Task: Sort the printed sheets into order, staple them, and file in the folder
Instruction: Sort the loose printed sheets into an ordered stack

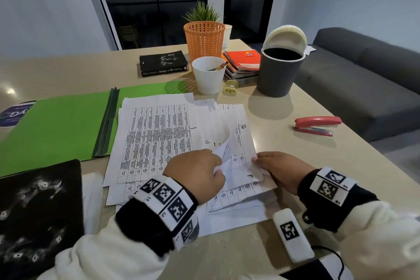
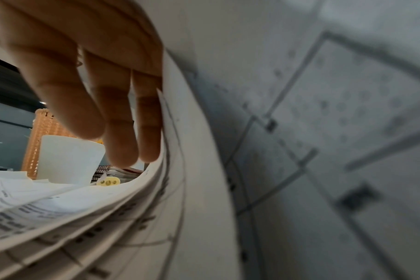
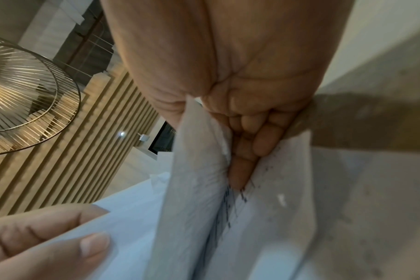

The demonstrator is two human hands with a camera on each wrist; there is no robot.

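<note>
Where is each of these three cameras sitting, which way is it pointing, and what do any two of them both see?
Head: worn on the head, looks forward and down across the table at the printed sheets, green folder and red stapler; both hands and sleeves show.
Left wrist: looks along the left hand over curled sheets; only its fingers show.
Right wrist: looks along the right hand, which pinches sheets; the left hand's fingertips show too.
Shared: head and left wrist both show the white cup and orange basket.
</note>
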